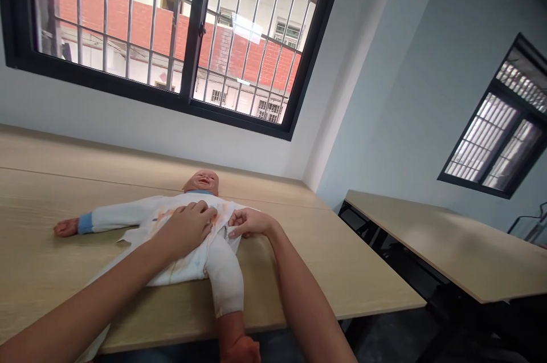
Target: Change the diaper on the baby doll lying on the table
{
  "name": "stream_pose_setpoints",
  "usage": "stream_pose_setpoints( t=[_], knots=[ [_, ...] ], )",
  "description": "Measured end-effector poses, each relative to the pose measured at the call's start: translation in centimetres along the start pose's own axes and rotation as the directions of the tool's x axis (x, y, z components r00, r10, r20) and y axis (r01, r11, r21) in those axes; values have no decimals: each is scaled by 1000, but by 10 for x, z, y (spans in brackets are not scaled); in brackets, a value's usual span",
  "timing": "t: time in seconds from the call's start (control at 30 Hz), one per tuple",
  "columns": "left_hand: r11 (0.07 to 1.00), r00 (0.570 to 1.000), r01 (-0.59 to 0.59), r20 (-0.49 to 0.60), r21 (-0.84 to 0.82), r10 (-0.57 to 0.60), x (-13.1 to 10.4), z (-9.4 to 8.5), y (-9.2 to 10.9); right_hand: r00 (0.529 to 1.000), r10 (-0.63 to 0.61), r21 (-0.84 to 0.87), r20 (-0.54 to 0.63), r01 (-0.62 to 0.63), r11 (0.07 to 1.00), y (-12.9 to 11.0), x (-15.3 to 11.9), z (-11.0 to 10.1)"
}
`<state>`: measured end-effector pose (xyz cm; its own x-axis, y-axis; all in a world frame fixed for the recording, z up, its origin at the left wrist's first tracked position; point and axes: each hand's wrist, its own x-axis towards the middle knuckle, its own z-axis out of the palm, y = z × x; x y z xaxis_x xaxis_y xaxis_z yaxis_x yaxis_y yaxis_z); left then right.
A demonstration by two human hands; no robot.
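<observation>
A baby doll [200, 182] lies face up on a light wooden table, its head toward the window. It wears a white baby shirt [132, 216] with blue cuffs and a faded coloured print on the front. My left hand [190, 229] rests palm down on the doll's belly, its bent fingers gathered on the shirt; the fingertips are partly hidden. At the doll's other side, my right hand [250, 221] pinches the shirt's edge between thumb and fingers. Below my hands, one doll leg [226, 274] in white cloth reaches over the table's near edge, its foot bare.
The wooden table [325, 260] runs under the doll, its near edge close to me. A second table [440, 232] stands to the right across a dark gap. Behind the doll are a wall and a barred window [188, 38].
</observation>
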<state>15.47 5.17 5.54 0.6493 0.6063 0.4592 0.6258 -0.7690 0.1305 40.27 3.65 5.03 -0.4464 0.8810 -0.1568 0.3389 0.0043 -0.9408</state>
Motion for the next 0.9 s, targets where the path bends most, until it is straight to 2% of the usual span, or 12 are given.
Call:
stream_pose_setpoints(
  t=[0.1,0.27,0.47,0.7,0.9],
  knots=[
    [989,991,-106,97,105,96,3,0,4,1000,-16,-121,-1,15,993,-3,0,-2],
    [987,987,-125,111,101,114,4,2,2,997,-76,-195,12,77,978,5,4,-12],
    [988,987,-122,113,100,110,4,4,0,992,-104,-97,75,111,989,14,2,-21],
    [988,988,-121,111,93,110,5,3,-1,995,4,-63,100,2,998,17,-9,-31],
    [989,987,-121,115,82,111,5,5,-4,993,5,14,115,-7,1000,16,-19,-38]
  ],
)
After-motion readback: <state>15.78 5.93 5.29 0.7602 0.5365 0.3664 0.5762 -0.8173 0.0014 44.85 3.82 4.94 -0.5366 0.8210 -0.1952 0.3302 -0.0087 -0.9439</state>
